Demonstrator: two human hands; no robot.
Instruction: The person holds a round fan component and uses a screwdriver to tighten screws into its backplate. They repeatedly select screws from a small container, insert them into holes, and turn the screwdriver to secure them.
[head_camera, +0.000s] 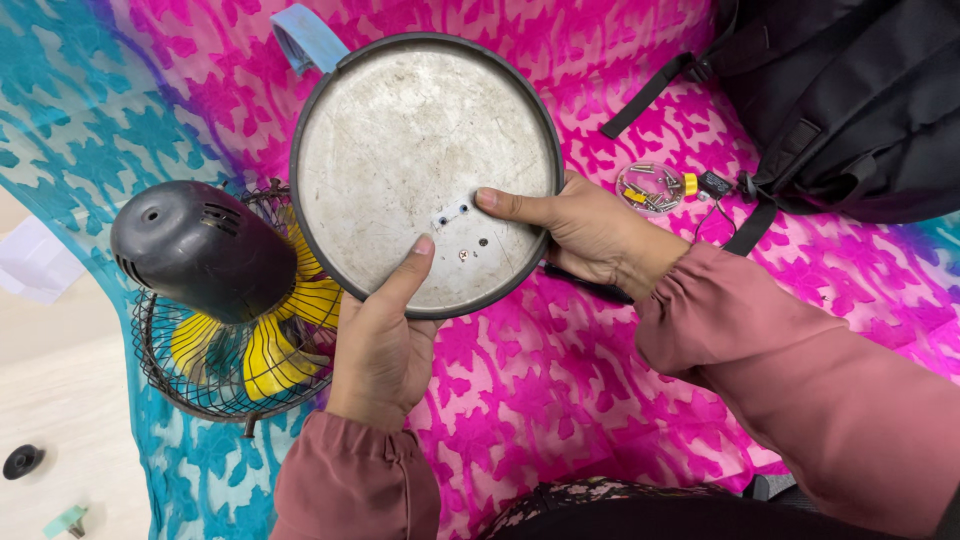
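Note:
Both hands hold a round metal base plate (410, 150) with a dark rim, its dull scratched underside facing up. My left hand (380, 345) grips its near edge, thumb lying on the metal beside a few small screw holes. My right hand (585, 230) clasps the right edge, with its thumb pressed near the same holes. A dark slim tool (585, 285) shows under my right hand. Left of the plate lies a small fan (215, 300) with a dark motor housing, yellow blades and a wire grille.
A pink and teal patterned cloth (560, 400) covers the surface. A small clear lid with several screws (650, 187) sits right of the plate. A black backpack (850, 90) fills the top right. A black knob (22, 460) lies on the pale floor at left.

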